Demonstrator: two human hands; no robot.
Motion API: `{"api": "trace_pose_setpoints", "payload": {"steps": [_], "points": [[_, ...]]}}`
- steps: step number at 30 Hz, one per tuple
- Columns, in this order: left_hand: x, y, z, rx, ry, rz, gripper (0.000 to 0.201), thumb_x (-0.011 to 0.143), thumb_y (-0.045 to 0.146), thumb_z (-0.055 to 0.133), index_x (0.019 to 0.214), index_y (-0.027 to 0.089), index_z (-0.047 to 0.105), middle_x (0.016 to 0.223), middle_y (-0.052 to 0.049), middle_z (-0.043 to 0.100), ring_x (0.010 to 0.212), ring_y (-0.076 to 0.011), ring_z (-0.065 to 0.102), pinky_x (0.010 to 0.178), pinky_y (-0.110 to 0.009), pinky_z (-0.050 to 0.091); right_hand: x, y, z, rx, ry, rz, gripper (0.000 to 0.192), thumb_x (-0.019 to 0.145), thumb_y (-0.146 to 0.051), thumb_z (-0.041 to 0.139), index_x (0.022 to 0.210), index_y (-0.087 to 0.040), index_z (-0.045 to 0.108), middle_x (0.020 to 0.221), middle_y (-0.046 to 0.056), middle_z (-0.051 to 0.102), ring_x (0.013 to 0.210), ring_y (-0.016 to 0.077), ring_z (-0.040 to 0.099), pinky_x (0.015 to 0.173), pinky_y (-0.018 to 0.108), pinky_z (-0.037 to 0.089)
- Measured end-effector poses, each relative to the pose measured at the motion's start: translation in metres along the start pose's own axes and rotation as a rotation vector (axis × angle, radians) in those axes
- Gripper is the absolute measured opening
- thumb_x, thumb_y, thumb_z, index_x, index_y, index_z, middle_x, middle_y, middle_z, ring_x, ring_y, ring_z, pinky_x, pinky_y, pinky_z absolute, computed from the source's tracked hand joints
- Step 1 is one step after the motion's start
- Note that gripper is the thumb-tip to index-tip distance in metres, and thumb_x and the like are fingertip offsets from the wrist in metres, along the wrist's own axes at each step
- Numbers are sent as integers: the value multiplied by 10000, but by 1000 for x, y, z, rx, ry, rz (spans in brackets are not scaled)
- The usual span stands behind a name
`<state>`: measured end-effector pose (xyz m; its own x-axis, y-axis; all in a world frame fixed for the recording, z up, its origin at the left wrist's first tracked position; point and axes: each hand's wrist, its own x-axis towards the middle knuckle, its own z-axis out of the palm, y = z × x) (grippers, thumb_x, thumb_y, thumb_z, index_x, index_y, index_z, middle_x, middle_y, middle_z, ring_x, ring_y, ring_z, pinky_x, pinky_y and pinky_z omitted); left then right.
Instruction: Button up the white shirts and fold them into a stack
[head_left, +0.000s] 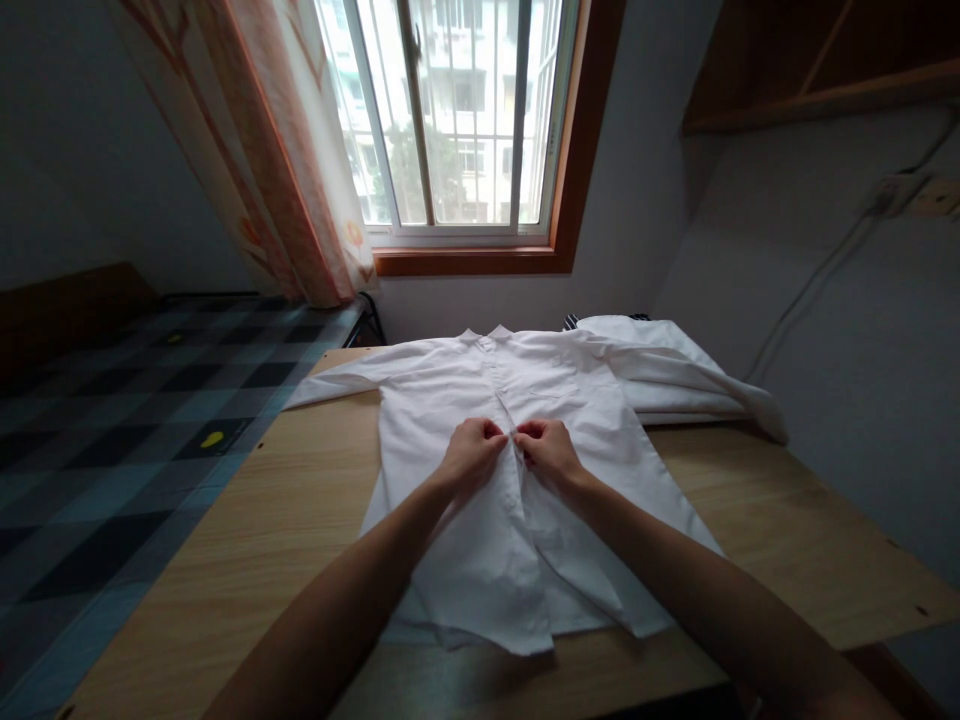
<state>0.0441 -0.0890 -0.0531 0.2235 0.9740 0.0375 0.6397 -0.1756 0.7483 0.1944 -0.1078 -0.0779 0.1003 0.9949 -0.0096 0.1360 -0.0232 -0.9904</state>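
Note:
A white long-sleeved button-up shirt [442,400] lies front side up, its collar toward the window and its hem toward me. Its front is closed near the collar, while the lower front edges hang apart below my hands. My left hand [476,448] pinches one front edge about halfway down. Close against it, my right hand [546,450] pinches the other front edge. The fingertips of both hands nearly meet at the placket. Any button between them is too small to make out.
The shirt rests on a light wooden table [300,500]. Folded white cloth [660,345] is stacked at the back right, under the shirt's sleeve. A bed with a checked cover [150,420] stands on the left. Beyond the table are a window [457,130] and a curtain [277,150].

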Motion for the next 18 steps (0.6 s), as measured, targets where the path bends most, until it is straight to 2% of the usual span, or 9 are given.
{"api": "trace_pose_setpoints", "payload": {"steps": [3,7,15,18], "points": [[1,-4,3,-163,-20,-46,139,693,237,580,635,125,639,589,-5,580,573,-118,497,525,-217,341,-3,3,2,-7,25,-32,243,656,-293,605,792,-126,716,551,-5,628,424,115,518,403,211,399],[1,-4,5,-337,-46,-124,121,664,236,582,623,124,596,531,32,497,493,-82,411,467,-203,298,-6,6,2,-141,20,-92,256,694,-304,596,822,-141,746,629,32,692,542,151,600,489,221,442],[-2,-3,8,-398,-83,-212,109,684,215,559,602,143,549,463,49,450,400,-67,379,402,-193,258,-8,1,0,-287,28,-176,256,731,-283,579,859,-166,767,756,57,742,693,191,664,621,252,485],[-2,-5,10,-354,-75,-193,124,693,214,550,591,144,554,461,37,477,405,-76,406,404,-195,269,-11,-1,0,-313,24,-209,231,717,-250,587,834,-168,769,765,58,744,706,186,665,652,251,484]]}}
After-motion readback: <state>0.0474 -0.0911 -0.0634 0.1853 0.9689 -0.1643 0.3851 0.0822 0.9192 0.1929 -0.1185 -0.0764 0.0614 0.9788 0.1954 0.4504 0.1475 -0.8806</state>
